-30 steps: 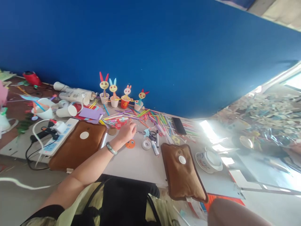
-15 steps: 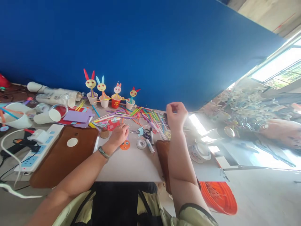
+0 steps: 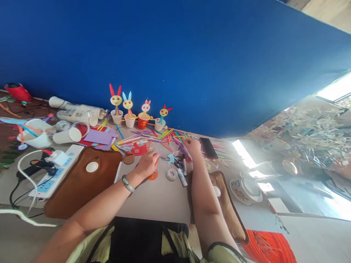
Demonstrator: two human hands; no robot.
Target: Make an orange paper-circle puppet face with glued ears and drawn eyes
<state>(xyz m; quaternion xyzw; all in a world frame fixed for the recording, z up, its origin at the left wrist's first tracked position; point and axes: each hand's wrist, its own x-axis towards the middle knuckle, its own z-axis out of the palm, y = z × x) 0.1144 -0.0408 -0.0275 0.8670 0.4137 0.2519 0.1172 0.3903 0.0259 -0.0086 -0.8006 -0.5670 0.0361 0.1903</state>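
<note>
My left hand (image 3: 148, 163) rests on the white table (image 3: 156, 197) with its fingers curled, touching small craft pieces beside an orange paper disc (image 3: 153, 175). What it holds, if anything, I cannot make out. My right hand (image 3: 192, 146) reaches into the pile of coloured straws (image 3: 171, 136) with its fingers bent down among them; I cannot see a straw in its grip. Scissors (image 3: 178, 163), a tape roll (image 3: 171, 174) and a marker (image 3: 182, 177) lie between the two hands.
Several rabbit figures in paper cups (image 3: 137, 116) stand against the blue wall. Two brown pouches (image 3: 82, 179) (image 3: 227, 206) lie left and right of me. A power strip (image 3: 55, 170), stacked cups (image 3: 74, 116), a phone (image 3: 208, 148) and a white bowl (image 3: 245, 190) surround the work area.
My right hand came into view raised, then dropped forward onto the straw pile. My left hand stayed in place near the orange disc. The camera swung about.
</note>
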